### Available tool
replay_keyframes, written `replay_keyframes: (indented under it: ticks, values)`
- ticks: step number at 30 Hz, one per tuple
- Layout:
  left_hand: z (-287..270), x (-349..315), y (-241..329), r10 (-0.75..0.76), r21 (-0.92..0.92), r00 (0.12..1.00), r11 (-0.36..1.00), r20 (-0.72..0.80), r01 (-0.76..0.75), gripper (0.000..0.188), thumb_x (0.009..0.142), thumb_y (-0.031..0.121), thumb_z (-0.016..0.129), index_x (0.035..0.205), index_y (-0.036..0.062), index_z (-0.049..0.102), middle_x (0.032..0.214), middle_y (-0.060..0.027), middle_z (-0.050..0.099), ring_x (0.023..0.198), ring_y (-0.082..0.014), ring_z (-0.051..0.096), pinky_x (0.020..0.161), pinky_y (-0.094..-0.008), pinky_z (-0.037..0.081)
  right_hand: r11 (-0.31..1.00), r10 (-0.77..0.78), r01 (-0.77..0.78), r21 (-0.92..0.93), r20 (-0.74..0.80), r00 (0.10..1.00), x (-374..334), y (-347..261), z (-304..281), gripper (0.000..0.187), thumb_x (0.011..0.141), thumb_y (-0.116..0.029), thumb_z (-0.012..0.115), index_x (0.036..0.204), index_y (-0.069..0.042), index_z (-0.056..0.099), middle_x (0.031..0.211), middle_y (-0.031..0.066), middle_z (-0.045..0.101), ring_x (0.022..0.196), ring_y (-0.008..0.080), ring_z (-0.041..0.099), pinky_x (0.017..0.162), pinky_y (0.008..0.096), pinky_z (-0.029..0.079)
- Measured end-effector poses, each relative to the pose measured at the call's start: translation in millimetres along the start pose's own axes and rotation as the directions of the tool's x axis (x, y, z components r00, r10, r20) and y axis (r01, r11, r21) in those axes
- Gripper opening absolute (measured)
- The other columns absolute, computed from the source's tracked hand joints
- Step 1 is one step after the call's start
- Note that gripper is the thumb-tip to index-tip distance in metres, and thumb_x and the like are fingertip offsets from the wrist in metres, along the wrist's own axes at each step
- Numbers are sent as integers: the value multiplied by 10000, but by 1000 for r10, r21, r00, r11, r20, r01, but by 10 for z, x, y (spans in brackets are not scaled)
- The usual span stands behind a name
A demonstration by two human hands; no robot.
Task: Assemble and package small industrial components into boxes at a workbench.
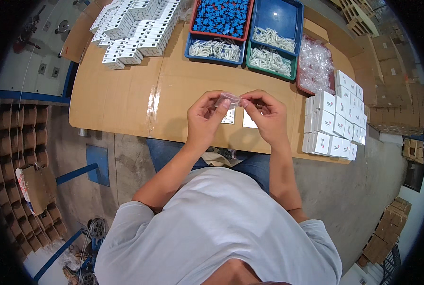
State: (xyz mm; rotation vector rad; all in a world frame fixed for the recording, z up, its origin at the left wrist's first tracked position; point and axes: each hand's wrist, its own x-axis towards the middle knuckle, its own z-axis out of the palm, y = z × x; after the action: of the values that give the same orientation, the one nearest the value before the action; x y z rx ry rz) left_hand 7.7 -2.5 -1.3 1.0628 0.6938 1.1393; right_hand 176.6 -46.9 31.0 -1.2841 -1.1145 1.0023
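Note:
Over the near part of the cardboard-covered table (117, 90), my left hand (206, 114) pinches a small clear plastic bag (229, 100) between thumb and fingers. My right hand (270, 116) is closed on the bag's right end, thumb against forefinger. Whether anything lies inside the bag I cannot make out. Just below the hands, a small white item with dark marks (228, 117) and a plain white flat piece (248, 120) lie on the cardboard, each partly covered by a hand.
Stacked white boxes stand at the far left (140, 35) and right (336, 121). Along the back are a red tray (218, 36) of blue pieces, blue (188, 53) and green (290, 76) trays of white sticks, and a red tray (298, 87) of clear bags.

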Motion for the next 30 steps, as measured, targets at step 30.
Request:
replay_keyframes:
  ticks: [30]
  values:
    - [-27,11,74,-2,7,995,1000,-97,3,199,1007,98,651,1133,-53,681,1027,-123,738,961,-168,709,903,-297,562,994,87,-82,70,-75,993,50,1,165,101,922,-24,726,1010,18,702,869,-3,660,769,37,581,635,190,482]
